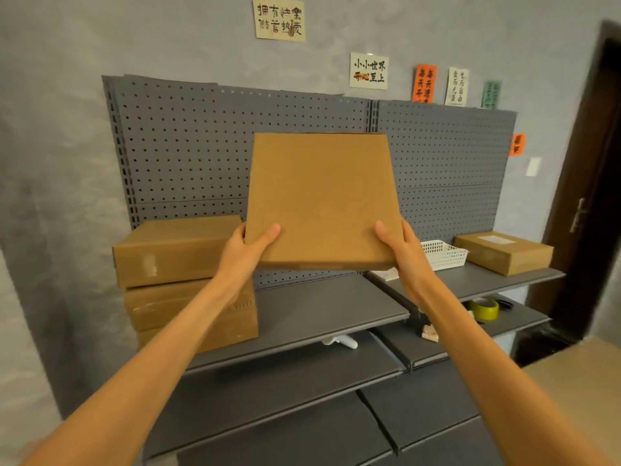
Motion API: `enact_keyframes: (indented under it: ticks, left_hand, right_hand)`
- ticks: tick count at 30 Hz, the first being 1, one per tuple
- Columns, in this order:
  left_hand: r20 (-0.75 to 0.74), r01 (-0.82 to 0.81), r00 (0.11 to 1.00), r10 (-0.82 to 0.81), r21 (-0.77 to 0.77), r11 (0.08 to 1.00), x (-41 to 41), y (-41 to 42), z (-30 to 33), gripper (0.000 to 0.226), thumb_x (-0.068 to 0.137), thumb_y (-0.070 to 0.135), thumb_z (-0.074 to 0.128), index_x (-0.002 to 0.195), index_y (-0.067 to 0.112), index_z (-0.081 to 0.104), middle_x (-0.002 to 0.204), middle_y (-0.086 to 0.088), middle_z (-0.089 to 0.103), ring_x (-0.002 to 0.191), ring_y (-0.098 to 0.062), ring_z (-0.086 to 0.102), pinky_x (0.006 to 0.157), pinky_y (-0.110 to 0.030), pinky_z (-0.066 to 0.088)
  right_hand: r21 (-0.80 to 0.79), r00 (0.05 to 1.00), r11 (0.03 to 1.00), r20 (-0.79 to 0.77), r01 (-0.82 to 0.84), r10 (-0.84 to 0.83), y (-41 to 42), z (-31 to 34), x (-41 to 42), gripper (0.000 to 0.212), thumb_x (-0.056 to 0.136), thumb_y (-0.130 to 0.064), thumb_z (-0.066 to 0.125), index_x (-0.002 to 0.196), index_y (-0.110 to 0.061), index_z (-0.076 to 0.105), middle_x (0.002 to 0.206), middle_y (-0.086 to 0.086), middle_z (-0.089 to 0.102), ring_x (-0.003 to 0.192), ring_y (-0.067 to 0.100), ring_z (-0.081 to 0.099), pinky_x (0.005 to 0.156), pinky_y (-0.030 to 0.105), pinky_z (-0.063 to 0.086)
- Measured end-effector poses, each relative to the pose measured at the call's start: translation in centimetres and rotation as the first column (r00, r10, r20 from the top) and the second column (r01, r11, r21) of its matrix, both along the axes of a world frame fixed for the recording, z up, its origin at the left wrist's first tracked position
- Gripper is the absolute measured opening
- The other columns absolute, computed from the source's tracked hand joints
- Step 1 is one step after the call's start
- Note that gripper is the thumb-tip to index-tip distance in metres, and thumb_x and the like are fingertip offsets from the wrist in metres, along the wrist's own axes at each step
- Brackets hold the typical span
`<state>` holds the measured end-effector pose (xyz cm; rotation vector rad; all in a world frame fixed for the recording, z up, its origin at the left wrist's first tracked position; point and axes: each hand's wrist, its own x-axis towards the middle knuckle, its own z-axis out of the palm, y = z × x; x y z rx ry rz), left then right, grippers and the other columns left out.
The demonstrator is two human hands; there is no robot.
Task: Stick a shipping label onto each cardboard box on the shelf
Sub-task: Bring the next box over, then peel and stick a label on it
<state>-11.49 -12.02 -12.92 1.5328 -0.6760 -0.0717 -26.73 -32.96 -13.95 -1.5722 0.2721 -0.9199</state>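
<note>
Left hand [250,245] and right hand [401,250] grip flat brown cardboard box [321,200], unlabelled face showing; labelled brown box [502,252] done; brown box stack [181,280] remains.

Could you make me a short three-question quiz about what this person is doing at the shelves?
1. True or false: both hands hold the lifted cardboard box.
2. Which box already shows a white label? A) the box on the right shelf B) the top box of the left stack
3. What stands between the held box and the right-hand box?

Key:
1. True: the left hand and right hand grip its lower corners.
2. A
3. A white basket.
</note>
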Motion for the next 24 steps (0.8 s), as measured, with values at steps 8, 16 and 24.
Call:
enact_keyframes:
  ticks: [8,16,24]
  left_hand:
    - [-0.097,-0.011,0.995,0.015,0.038,0.999,-6.2,-7.4,-1.5,0.067,0.083,0.050,0.062,0.137,0.017,0.042,0.123,0.004,0.055,0.107,-0.014,0.052,0.086,-0.027,0.040]
    - [-0.158,-0.020,0.987,0.036,0.102,0.995,-9.7,-12.4,-4.6,0.067,0.083,0.050,0.062,0.137,0.016,0.041,0.122,0.004,0.054,0.108,-0.014,0.052,0.087,-0.028,0.039]
    - [-0.298,-0.063,0.946,0.125,0.211,0.975,-7.3,-15.4,-8.1,0.061,0.084,0.043,0.064,0.129,0.012,0.037,0.118,-0.002,0.051,0.099,-0.016,0.050,0.080,-0.031,0.038]
  right_hand:
    - [-0.015,0.997,1.000,-0.074,0.022,-0.023,-7.4,-0.3,-6.7,0.065,0.087,-0.040,0.063,0.143,-0.023,0.036,0.133,-0.003,0.054,0.115,0.015,0.055,0.096,0.033,0.045]
    - [0.004,0.987,1.000,-0.161,0.012,-0.011,-13.0,-3.3,-9.6,0.066,0.084,-0.045,0.065,0.141,-0.023,0.039,0.132,-0.002,0.055,0.115,0.017,0.056,0.099,0.038,0.045]
    - [0.061,0.966,0.998,-0.257,-0.014,0.029,-15.9,-7.1,-7.0,0.060,0.087,-0.040,0.063,0.140,-0.023,0.040,0.121,-0.005,0.055,0.096,0.002,0.055,0.073,0.019,0.044]
